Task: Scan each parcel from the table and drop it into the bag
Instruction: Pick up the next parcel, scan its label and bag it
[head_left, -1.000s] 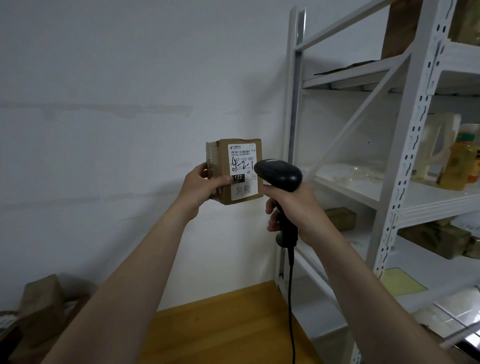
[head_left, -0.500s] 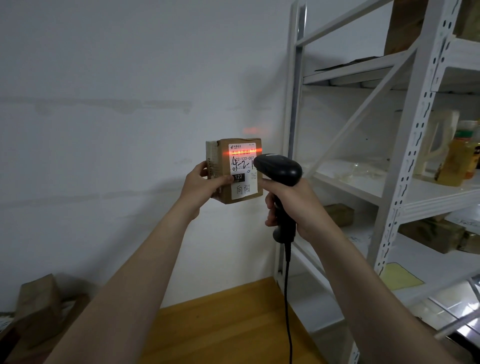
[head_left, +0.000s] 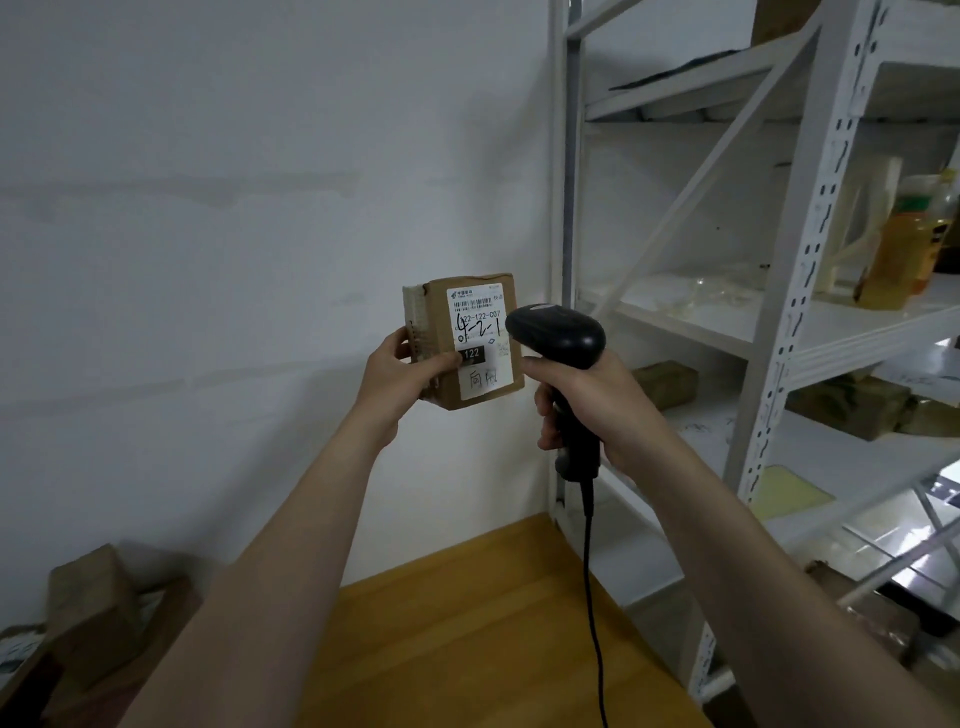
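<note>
Brown cardboard formed the small parcel (head_left: 464, 340) that the left hand (head_left: 402, 375) gripped from its left side, thumb pressed across the lower front near the white label (head_left: 480, 338) and fingers wrapped behind. It was held up in the air in front of the white wall (head_left: 234, 208), label facing the camera, with a barcode, handwritten marks and a dark patch reading 122. The right hand (head_left: 592, 400) was closed around the handle of a black scanner (head_left: 558, 338), whose head pointed at the parcel and sat just beside its right edge, overlapping the label's lower corner in this view. A black cable (head_left: 592, 597) hung straight down from the handle. Below the arms lay the wooden tabletop (head_left: 467, 623). At the lower left, more brown boxes (head_left: 93, 613) sat blurred against the wall. To the right stood a white metal shelf rack (head_left: 810, 260) carrying bottles (head_left: 904, 249) of yellowish liquid and a few brown packages (head_left: 852, 405) on lower levels.
</note>
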